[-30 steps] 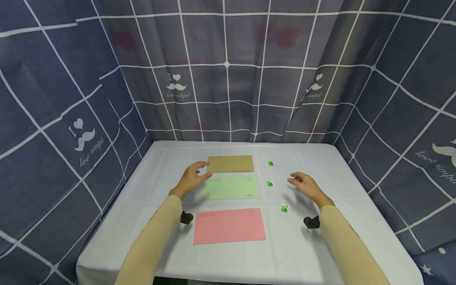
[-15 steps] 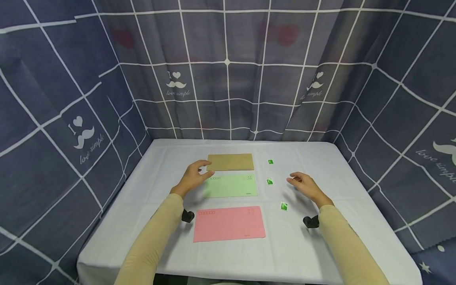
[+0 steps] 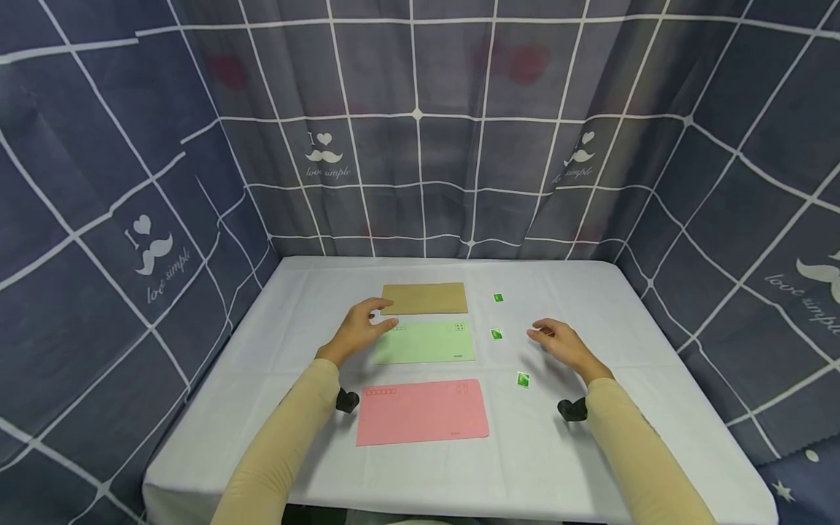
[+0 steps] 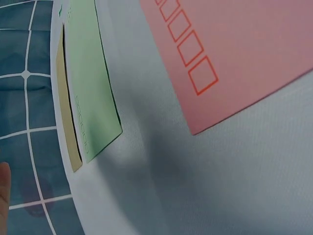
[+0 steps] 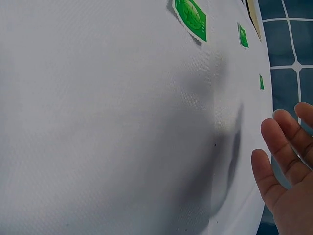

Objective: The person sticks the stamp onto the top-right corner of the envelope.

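Three envelopes lie flat in a column: a tan envelope point(image 3: 426, 298) at the back, a light green envelope point(image 3: 426, 343) in the middle and a pink envelope point(image 3: 423, 413) in front. My left hand point(image 3: 357, 329) hovers by the left ends of the tan and green ones, thumb and fingers apart, holding nothing. To their right are three small green stamps: a back stamp point(image 3: 498, 297), a middle stamp point(image 3: 496, 334) and a front stamp point(image 3: 523, 379). My right hand point(image 3: 561, 344) is held above the cloth right of the stamps, fingers loosely bent around nothing, as the right wrist view also shows.
A white cloth point(image 3: 590, 452) covers the table. Dark curtains with a white grid, such as the back curtain point(image 3: 453, 146), enclose it at the back and both sides. A black wrist device point(image 3: 573, 410) shows below the right forearm, another point(image 3: 347, 400) by the left.
My left hand has shifted very slightly to the right. The right hand is nearly still, and the envelopes and stamps stay where they were.
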### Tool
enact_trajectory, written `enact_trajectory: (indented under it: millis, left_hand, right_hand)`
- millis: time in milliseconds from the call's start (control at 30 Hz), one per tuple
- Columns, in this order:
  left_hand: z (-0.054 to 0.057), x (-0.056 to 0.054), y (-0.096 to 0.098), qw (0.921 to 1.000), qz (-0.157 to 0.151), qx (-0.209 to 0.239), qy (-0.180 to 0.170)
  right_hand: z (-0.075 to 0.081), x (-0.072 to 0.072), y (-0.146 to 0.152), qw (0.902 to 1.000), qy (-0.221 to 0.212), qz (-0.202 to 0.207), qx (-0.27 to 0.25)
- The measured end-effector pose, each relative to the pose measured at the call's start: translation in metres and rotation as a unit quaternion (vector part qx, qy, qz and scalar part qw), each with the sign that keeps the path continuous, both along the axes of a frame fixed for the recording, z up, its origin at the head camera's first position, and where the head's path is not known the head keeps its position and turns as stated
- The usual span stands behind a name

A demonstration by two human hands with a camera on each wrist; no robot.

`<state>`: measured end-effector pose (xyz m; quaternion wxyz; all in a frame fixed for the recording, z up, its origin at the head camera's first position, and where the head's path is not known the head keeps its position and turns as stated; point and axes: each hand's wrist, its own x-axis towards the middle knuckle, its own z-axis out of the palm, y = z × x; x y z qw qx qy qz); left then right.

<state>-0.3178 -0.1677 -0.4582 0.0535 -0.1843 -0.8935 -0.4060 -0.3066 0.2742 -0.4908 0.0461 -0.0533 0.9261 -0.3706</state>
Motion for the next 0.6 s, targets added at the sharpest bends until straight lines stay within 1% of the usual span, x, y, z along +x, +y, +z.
enact_trajectory:
  millis: [233,400,600]
  left_hand:
    - [-0.003,0.002,0.002,0.9998,-0.015,-0.013,0.006]
    - [-0.007,0.003,0.004,0.9995,-0.022,-0.022,-0.003]
    - [-0.010,0.004,0.004,0.9992,-0.026,-0.031,0.003]
  right_hand:
    - [0.002,-0.004,-0.001,0.9999,0.008,0.012,0.004]
    - [0.002,-0.005,0.000,0.9998,-0.004,0.018,0.002]
    - [-0.002,-0.006,0.001,0.9998,-0.014,0.012,0.001]
